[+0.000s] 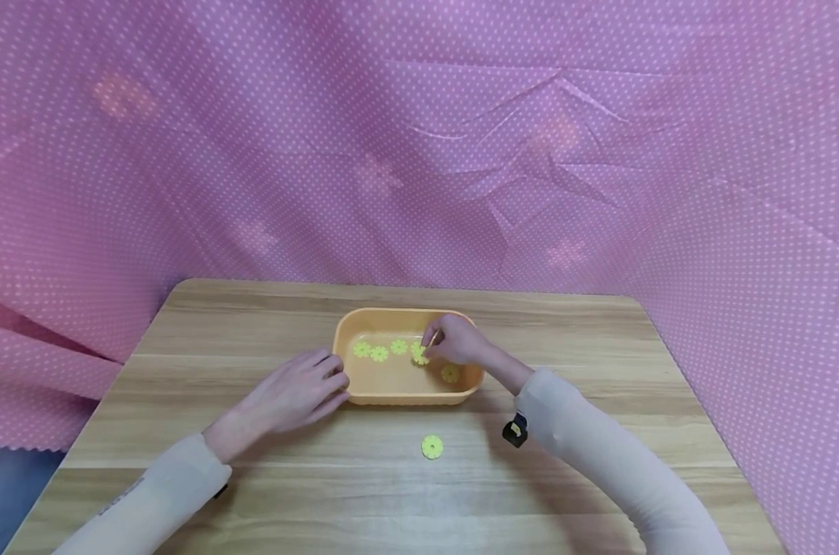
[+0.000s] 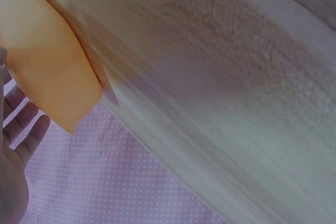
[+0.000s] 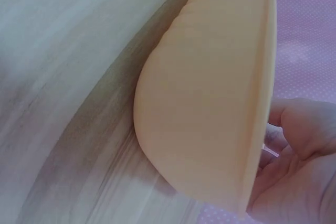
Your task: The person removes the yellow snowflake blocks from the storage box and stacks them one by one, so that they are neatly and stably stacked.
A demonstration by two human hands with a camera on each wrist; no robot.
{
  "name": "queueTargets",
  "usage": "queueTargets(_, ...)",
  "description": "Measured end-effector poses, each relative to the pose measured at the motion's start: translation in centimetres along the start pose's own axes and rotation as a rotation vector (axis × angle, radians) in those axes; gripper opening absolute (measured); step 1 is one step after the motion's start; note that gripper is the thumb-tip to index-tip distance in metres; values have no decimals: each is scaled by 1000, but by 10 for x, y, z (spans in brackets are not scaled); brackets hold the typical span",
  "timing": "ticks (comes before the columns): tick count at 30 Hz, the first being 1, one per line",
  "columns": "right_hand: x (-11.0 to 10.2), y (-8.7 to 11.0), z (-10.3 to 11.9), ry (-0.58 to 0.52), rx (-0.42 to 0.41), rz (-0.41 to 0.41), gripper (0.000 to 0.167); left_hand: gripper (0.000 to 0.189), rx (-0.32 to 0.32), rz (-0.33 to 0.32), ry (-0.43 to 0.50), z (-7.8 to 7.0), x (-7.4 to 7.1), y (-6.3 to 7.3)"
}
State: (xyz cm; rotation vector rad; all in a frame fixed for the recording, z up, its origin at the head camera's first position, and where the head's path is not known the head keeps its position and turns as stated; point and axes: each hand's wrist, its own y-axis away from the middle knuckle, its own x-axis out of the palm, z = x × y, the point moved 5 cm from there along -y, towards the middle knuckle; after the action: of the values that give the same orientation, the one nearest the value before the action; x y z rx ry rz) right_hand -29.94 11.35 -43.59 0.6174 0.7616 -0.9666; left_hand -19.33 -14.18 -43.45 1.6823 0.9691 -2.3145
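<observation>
An orange plastic basin (image 1: 409,399) with rounded corners stands on the table. Thin yellow-green flower-shaped pieces (image 1: 399,348) lie in a loose row inside it. My left hand (image 1: 301,389) holds the basin's left rim, its fingers bent over the edge. From the left wrist, the basin's outer wall (image 2: 52,56) shows beside the fingers. Reaching over the right rim, my right hand (image 1: 457,339) pinches a flower-shaped piece (image 1: 420,357) low in the basin, overlapping another. In the right wrist view the basin wall (image 3: 210,87) hides those fingertips.
One more flower-shaped piece (image 1: 432,447) lies on the wooden table (image 1: 322,493) in front of the basin. Another piece (image 1: 450,374) is inside, under the right hand. A pink dotted curtain (image 1: 392,154) hangs behind and along both sides of the table.
</observation>
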Motion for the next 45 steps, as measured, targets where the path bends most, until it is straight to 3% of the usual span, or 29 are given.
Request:
queueTargets(15, -4, 20, -3, -109, -25, -10, 9, 16, -8, 2, -22, -12, -2, 1)
queueTargets(45, -7, 59, -1, -352, -76, -25, 7, 17, -12, 6, -43, -15, -3, 1)
